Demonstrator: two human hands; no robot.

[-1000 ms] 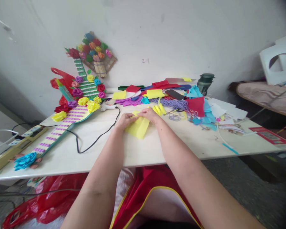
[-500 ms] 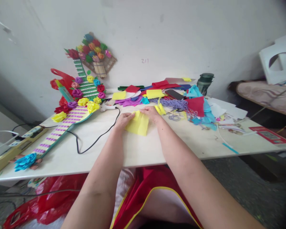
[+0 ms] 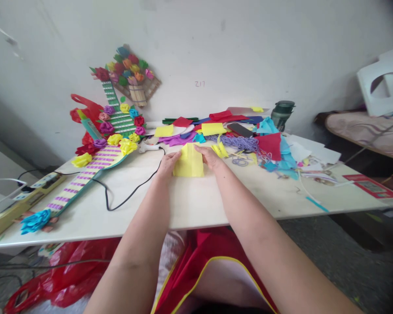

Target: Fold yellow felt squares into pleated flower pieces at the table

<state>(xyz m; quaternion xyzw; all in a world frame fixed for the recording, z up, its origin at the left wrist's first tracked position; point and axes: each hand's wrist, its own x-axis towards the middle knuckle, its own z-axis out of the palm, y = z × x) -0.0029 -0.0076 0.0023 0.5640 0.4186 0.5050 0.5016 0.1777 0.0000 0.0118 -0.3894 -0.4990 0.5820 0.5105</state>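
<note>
A yellow paper sheet (image 3: 189, 165) lies on the white table (image 3: 190, 205) in front of me, squared up between my hands. My left hand (image 3: 168, 162) grips its left edge and my right hand (image 3: 210, 156) grips its right edge near the top. Both hands rest on the tabletop. Small folded yellow paper strips (image 3: 219, 150) lie just right of my right hand.
A heap of coloured paper scraps (image 3: 216, 128) and purple string (image 3: 239, 142) covers the table's back. A glue gun (image 3: 148, 147) with a black cord (image 3: 124, 196) lies to the left, beside a paper-flower craft piece (image 3: 98, 152). A green jar (image 3: 281, 114) stands at back right.
The yellow sheet has turned from a tilted diamond to a square-on position and shifted slightly toward the wall. Both hands moved with it, staying at its side edges.
</note>
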